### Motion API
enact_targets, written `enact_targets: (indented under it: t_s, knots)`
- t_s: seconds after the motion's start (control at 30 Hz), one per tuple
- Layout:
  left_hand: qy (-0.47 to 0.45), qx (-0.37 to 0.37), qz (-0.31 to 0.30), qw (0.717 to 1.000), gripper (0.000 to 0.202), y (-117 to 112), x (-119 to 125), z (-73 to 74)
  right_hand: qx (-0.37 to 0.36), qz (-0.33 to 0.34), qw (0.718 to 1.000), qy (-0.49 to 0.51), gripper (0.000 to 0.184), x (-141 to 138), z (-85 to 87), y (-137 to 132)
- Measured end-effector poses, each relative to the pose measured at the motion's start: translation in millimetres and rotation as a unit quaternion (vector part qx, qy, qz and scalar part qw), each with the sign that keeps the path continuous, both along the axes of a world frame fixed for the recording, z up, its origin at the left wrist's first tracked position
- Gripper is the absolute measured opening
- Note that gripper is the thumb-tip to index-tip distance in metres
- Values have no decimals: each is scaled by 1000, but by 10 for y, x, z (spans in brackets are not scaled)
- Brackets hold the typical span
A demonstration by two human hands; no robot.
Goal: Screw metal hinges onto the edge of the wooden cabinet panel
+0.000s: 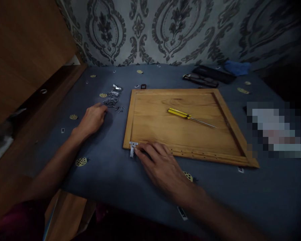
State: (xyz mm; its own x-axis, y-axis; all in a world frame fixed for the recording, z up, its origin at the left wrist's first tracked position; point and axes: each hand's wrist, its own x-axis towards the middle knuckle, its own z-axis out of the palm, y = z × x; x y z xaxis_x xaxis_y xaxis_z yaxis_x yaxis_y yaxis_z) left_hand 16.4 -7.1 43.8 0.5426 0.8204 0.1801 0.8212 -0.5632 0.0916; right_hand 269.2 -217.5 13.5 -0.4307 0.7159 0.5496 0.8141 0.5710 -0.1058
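A wooden framed panel [153,115] lies on the blue cloth, with a row of small holes along its near edge. At its near left corner sits a metal cabinet hinge [132,147], its arm sticking out past the edge. The thumb and fingers of my right hand [162,160] grip the hinge from the right. My left hand [91,118] rests on the cloth left of the panel, fingers curled beside loose screws [119,108]; what they hold, if anything, is hidden. Just beyond lie several more hinges [114,93]. On the panel lies a yellow-handled screwdriver [179,113].
Eyeglasses [200,80] and a dark case [213,74] lie behind the panel, near a blue cloth bundle [237,67]. A small dark square piece [143,86] touches the far edge. Wooden furniture [27,57] stands at the left; a blurred-out object [276,129] is at the right.
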Motion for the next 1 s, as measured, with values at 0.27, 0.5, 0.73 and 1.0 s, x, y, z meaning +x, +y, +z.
enact_targets:
  t_s: [0.27, 0.5, 0.73, 1.0]
  knots:
    - [-280, -300, -78, 909, 19, -351, 253, 207, -23, -3, 1000, -1, 34, -10, -20, -16]
    - [-312, -436, -140, 832, 14, -667, 460, 185, -28, -6, 1000, -6, 30, -10, -4, -12]
    - [-282, -383, -202, 856, 16, -707, 479, 168, -21, -10, 1000, -10, 29, -31, -6, -15]
    - [-250, -325, -207, 888, 17, -723, 484, 126, -26, -10, 1000, -9, 31, -7, -1, -11]
